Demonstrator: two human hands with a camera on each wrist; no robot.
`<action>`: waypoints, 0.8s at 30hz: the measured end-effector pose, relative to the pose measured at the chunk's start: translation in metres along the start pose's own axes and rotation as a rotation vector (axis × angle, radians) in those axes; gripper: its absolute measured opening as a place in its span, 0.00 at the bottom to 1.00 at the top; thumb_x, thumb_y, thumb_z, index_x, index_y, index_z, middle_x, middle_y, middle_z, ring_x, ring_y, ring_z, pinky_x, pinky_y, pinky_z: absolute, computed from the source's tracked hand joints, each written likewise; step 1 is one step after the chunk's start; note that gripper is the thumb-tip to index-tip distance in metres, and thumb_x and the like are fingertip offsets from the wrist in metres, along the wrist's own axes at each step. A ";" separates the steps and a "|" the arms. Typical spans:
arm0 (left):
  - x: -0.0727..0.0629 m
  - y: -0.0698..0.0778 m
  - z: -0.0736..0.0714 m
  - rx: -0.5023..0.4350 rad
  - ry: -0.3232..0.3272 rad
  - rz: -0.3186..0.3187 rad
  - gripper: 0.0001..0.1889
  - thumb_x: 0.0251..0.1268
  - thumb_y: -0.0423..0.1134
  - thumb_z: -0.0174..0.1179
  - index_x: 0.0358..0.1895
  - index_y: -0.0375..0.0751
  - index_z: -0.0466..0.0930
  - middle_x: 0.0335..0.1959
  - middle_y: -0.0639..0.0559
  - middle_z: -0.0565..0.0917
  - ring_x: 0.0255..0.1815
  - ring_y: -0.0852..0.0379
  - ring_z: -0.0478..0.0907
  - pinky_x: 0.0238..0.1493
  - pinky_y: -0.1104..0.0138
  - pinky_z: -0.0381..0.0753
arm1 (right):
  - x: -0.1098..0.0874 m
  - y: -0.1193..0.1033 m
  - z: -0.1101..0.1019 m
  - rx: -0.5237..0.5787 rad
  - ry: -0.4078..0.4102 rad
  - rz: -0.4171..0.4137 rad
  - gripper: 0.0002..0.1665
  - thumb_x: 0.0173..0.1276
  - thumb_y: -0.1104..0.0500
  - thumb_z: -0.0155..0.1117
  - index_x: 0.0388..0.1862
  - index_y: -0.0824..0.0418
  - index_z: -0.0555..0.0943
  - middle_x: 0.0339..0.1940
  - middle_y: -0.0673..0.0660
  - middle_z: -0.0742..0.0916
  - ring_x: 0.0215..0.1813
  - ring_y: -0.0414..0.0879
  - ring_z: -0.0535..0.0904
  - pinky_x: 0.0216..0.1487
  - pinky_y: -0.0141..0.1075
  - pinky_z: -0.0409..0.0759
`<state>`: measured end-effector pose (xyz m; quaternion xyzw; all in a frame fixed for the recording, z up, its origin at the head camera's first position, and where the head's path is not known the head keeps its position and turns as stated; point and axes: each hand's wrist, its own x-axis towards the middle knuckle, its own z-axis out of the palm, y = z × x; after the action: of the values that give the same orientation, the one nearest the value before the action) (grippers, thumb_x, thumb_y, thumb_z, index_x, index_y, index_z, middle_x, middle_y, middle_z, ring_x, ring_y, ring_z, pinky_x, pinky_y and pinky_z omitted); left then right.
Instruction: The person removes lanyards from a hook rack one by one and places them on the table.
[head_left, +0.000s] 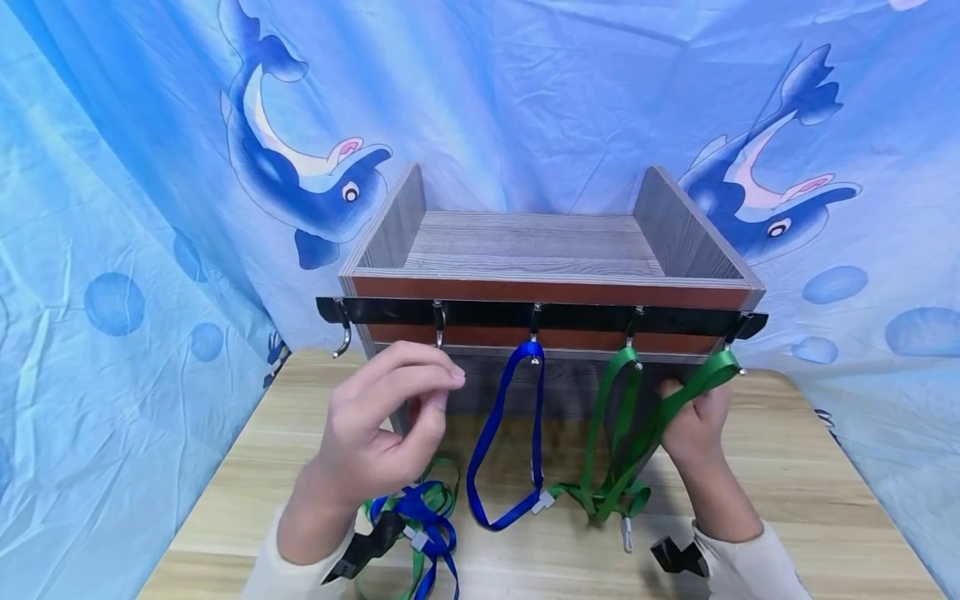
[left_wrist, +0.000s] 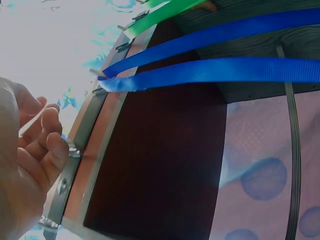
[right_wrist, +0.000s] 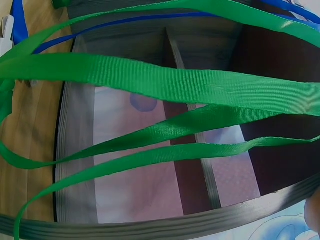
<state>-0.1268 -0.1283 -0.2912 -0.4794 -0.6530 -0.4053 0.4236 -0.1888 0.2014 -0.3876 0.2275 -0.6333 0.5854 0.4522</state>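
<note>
My left hand (head_left: 382, 425) is raised before the second hook, fingers bent toward the thumb with nothing visible between them. At the right, my right hand (head_left: 701, 421) grips the side panel of a grey wooden rack (head_left: 540, 246), partly behind a green strap. Across the rack's front runs a black hook rail (head_left: 487, 313). A blue lanyard (head_left: 537, 417) hangs from the middle hook. One green lanyard (head_left: 600, 404) hangs on the fourth hook and another green lanyard (head_left: 678, 402) on the rightmost. The two left hooks carry no strap.
Blue and green lanyards (head_left: 442, 533) lie tangled on the wooden table (head_left: 810, 500) below my left hand. The green straps' lower ends bunch together near the tabletop, with a metal clip (head_left: 627, 535). A blue dolphin-print cloth (head_left: 525, 100) surrounds the table.
</note>
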 end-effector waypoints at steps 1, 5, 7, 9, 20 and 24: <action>0.001 0.000 0.002 0.003 -0.008 0.014 0.09 0.76 0.32 0.55 0.43 0.32 0.85 0.41 0.40 0.86 0.30 0.59 0.76 0.30 0.76 0.78 | 0.000 0.000 0.000 0.006 0.002 0.001 0.15 0.54 0.78 0.46 0.40 0.85 0.72 0.43 0.37 0.85 0.42 0.35 0.72 0.47 0.27 0.69; 0.005 0.000 0.011 0.040 -0.017 0.041 0.10 0.76 0.32 0.53 0.42 0.34 0.85 0.40 0.41 0.86 0.27 0.61 0.73 0.28 0.78 0.74 | 0.000 0.002 0.001 0.026 0.020 0.002 0.15 0.53 0.80 0.45 0.40 0.86 0.73 0.41 0.38 0.86 0.40 0.36 0.73 0.46 0.27 0.70; 0.006 0.002 0.015 0.059 -0.022 0.041 0.10 0.76 0.32 0.53 0.42 0.34 0.86 0.40 0.42 0.87 0.24 0.63 0.71 0.27 0.81 0.73 | 0.000 0.002 0.001 0.025 0.027 0.001 0.14 0.52 0.79 0.46 0.38 0.86 0.73 0.40 0.38 0.86 0.39 0.36 0.73 0.45 0.26 0.71; 0.007 0.005 0.018 0.081 -0.026 0.043 0.10 0.75 0.31 0.53 0.43 0.34 0.86 0.41 0.42 0.88 0.21 0.65 0.70 0.26 0.83 0.71 | -0.001 0.002 0.002 0.018 0.028 0.000 0.12 0.53 0.79 0.46 0.37 0.85 0.73 0.39 0.38 0.85 0.38 0.36 0.73 0.44 0.26 0.71; 0.011 0.006 0.041 0.188 -0.077 0.056 0.15 0.78 0.37 0.60 0.58 0.32 0.86 0.56 0.37 0.90 0.15 0.68 0.71 0.22 0.86 0.64 | -0.002 -0.004 0.002 -0.006 0.018 0.040 0.10 0.55 0.79 0.47 0.36 0.84 0.73 0.38 0.37 0.84 0.38 0.36 0.73 0.43 0.26 0.70; 0.011 0.005 0.046 0.227 -0.085 0.011 0.16 0.80 0.41 0.61 0.58 0.32 0.86 0.56 0.40 0.91 0.15 0.66 0.68 0.19 0.84 0.59 | -0.002 -0.004 0.001 -0.018 0.018 0.042 0.10 0.55 0.78 0.48 0.36 0.84 0.73 0.38 0.36 0.84 0.37 0.35 0.73 0.43 0.26 0.71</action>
<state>-0.1311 -0.0814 -0.2945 -0.4488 -0.7092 -0.3058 0.4495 -0.1846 0.1991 -0.3870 0.2050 -0.6390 0.5911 0.4475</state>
